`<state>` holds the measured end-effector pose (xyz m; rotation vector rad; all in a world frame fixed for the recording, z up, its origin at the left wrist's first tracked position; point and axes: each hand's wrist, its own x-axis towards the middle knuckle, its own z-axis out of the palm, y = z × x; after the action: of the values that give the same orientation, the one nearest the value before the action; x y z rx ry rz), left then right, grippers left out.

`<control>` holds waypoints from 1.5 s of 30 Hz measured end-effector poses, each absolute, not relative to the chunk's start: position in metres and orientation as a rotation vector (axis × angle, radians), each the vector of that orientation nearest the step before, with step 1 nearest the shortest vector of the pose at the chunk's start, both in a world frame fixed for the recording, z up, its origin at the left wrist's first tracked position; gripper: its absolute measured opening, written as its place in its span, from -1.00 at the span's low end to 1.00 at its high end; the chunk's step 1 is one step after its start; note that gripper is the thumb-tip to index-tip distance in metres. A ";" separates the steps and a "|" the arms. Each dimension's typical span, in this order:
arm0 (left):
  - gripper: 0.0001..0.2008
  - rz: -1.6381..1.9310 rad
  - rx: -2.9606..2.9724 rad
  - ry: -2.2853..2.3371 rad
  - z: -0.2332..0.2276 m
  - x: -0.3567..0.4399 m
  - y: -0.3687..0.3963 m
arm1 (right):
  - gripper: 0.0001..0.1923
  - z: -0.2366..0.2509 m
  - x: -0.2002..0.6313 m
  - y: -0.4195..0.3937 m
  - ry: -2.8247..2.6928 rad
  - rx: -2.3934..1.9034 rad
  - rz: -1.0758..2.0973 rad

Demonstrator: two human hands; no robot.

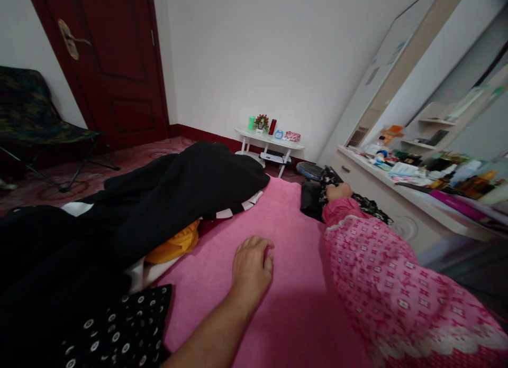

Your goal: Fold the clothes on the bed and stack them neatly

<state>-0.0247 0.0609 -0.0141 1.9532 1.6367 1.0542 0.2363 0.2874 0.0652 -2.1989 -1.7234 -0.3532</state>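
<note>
A: Left hand (252,262)?
B: Resting palm down on the pink blanket (286,283), fingers loosely curled, holding nothing. Bare forearm running back toward the lower edge.

A: Right hand (338,191)?
B: Stretched out far in a pink patterned sleeve (381,273), closed on a dark flowered cloth (359,201) at the far right edge of the blanket.

A: And around them?
B: Left of the resting hand, a big black garment (170,199) heaped over the blanket, with a yellow cloth (177,246) poking out beneath. Closer in, a black dotted fabric (127,325).

A: Further off?
B: A cluttered dresser (397,199) along the right, mirror above. A small white table (270,143) against the far wall. A dark red door (115,66) at the left, folding chair (32,119) beside.
</note>
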 end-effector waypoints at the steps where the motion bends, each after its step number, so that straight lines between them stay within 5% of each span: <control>1: -0.77 1.062 1.954 1.634 -0.014 -0.025 0.061 | -0.50 0.069 0.238 0.290 -1.687 -2.209 -0.349; 18: -0.77 1.038 1.955 1.629 -0.013 -0.025 0.061 | -0.25 0.002 0.254 0.256 -1.957 -2.331 -0.083; 22: -0.77 1.039 1.965 1.627 -0.012 -0.026 0.060 | -0.22 -0.015 0.249 0.219 -1.915 -2.423 -0.292; 30: -0.79 1.046 2.019 1.591 -0.013 -0.029 0.057 | -0.22 -0.017 0.215 0.125 -1.974 -2.468 0.122; 45: -0.79 0.928 2.085 1.440 -0.007 -0.036 0.036 | -0.29 -0.016 0.121 -0.012 -2.090 -2.209 0.054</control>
<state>-0.0360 0.0365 -0.0067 2.0849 1.4398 0.9275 0.1214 -0.0117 -0.0160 -2.2085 -2.0902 0.0542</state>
